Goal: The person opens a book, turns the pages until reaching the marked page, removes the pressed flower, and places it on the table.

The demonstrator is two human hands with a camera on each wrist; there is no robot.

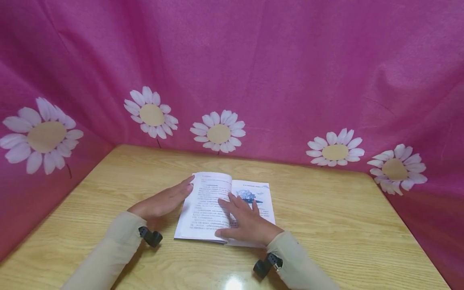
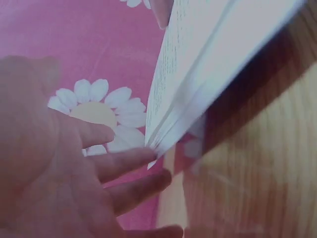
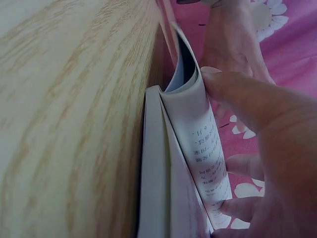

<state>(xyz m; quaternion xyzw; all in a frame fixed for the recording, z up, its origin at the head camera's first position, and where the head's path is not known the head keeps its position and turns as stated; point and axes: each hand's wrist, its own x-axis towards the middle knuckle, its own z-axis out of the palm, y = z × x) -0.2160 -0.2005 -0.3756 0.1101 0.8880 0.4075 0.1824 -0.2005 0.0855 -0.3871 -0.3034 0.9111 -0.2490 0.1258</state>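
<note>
An open book (image 1: 206,205) with printed text lies on the table, its left-hand pages raised and curved near the spine. A blue picture (image 1: 247,196) shows on the right-hand page, partly covered by my right hand (image 1: 248,223). That hand spreads its fingers across the spine, its thumb and fingertips touching the left page; the right wrist view shows the thumb (image 3: 233,89) at the bent page's lower edge. My left hand (image 1: 164,201) is at the book's outer left edge with fingers extended. In the left wrist view, those fingertips (image 2: 148,154) meet the page corner.
A wood-grain table (image 1: 348,225) spreads out around the book. Behind it and along both sides hangs a pink curtain (image 1: 275,80) printed with white daisies. A small black wrist camera (image 1: 150,237) sits on the left sleeve, and another black camera (image 1: 267,266) on the right.
</note>
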